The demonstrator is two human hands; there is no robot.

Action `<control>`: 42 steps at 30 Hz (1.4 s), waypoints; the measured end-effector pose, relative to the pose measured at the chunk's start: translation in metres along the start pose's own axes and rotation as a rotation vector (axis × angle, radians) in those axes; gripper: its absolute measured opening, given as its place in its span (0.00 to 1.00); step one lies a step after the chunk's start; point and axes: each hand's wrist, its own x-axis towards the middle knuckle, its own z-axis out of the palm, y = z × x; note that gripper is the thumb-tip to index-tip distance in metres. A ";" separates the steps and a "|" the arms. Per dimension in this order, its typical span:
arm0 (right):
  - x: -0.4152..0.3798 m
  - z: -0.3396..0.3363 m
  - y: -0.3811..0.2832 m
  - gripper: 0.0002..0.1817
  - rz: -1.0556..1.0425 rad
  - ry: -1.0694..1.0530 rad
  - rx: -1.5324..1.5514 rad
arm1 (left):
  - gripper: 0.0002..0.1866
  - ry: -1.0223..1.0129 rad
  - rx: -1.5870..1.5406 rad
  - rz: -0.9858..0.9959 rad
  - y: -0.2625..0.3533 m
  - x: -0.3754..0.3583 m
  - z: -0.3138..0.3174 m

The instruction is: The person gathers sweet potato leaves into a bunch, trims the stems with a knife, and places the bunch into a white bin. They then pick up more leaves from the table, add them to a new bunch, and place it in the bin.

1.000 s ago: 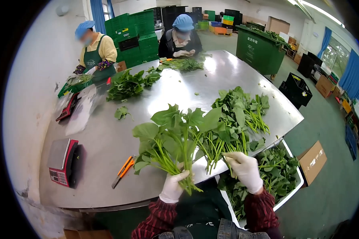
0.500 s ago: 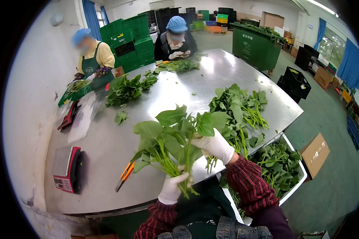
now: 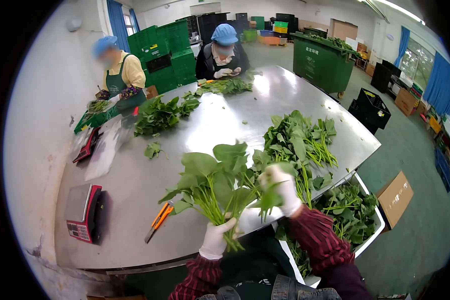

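Note:
My white-gloved left hand [image 3: 216, 240] is closed around the stems of a bunch of leafy greens [image 3: 217, 185], held upright above the near edge of the metal table. To its right, my gloved right hand [image 3: 283, 187] is smeared by motion, its fingers closed on a leafy green sprig [image 3: 270, 199] that hangs below them. Just beyond that hand lies a large pile of the same greens [image 3: 297, 137], stems pointing right and toward me. An orange utility knife [image 3: 159, 221] rests on the table left of the bunch.
The metal table [image 3: 135, 240] carries a red scale [image 3: 85, 212] at left and more greens [image 3: 157, 117] farther back. A white box of greens [image 3: 380, 220] stands below the right edge. Two people in blue caps work across the table. A green wheeled bin [image 3: 320, 65] stands behind.
My right hand has moved right and slightly down, away from the bunch, with a leafy sprig in its fingers. My left hand still holds the bunch in nearly the same place.

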 end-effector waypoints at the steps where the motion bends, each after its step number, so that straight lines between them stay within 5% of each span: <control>1: 0.006 -0.017 -0.007 0.04 0.058 0.143 0.098 | 0.11 0.028 -0.036 0.003 -0.002 -0.001 -0.001; 4: 0.007 -0.095 -0.040 0.02 0.417 0.307 0.126 | 0.14 0.018 -0.134 -0.016 0.009 -0.005 0.006; 6: -0.033 -0.130 0.029 0.04 0.609 0.251 0.108 | 0.17 -0.010 -0.198 0.002 0.010 -0.002 0.000; 8: -0.094 -0.166 0.089 0.10 0.359 -0.140 -0.563 | 0.18 -0.019 -0.232 0.063 0.009 0.000 -0.002; 10: -0.127 -0.173 0.076 0.16 0.854 -0.257 -0.924 | 0.18 -0.013 -0.258 0.098 0.009 0.001 -0.002; 12: -0.163 -0.168 0.086 0.20 0.725 -0.322 -0.885 | 0.20 -0.037 -0.231 0.096 0.011 0.003 0.001; 14: -0.177 -0.138 0.082 0.17 0.745 -0.178 -0.404 | 0.22 -0.050 -0.240 0.057 0.009 0.006 0.000; 16: -0.124 -0.103 -0.001 0.13 0.958 -0.168 0.042 | 0.20 -0.067 -0.185 0.112 0.005 0.007 0.001; 20: -0.083 -0.054 -0.061 0.10 0.720 -0.450 0.150 | 0.21 -0.065 -0.159 0.147 0.005 0.002 0.009; 24: -0.070 -0.016 -0.076 0.07 0.449 -0.414 0.129 | 0.18 -0.090 -0.088 0.177 0.004 0.001 -0.002; 30: -0.061 0.003 -0.091 0.09 0.469 -0.496 0.176 | 0.16 -0.009 -0.076 0.187 0.011 -0.002 0.002; 34: -0.047 0.021 -0.088 0.10 0.260 -0.195 0.311 | 0.15 0.038 -0.059 0.222 0.009 -0.001 0.009; 36: -0.034 0.024 -0.091 0.15 -0.056 -0.228 0.008 | 0.14 0.071 -0.016 0.259 0.004 0.002 0.004; 42: -0.054 0.048 -0.068 0.07 -0.155 -0.320 -0.108 | 0.14 0.016 0.215 0.315 -0.006 0.005 -0.014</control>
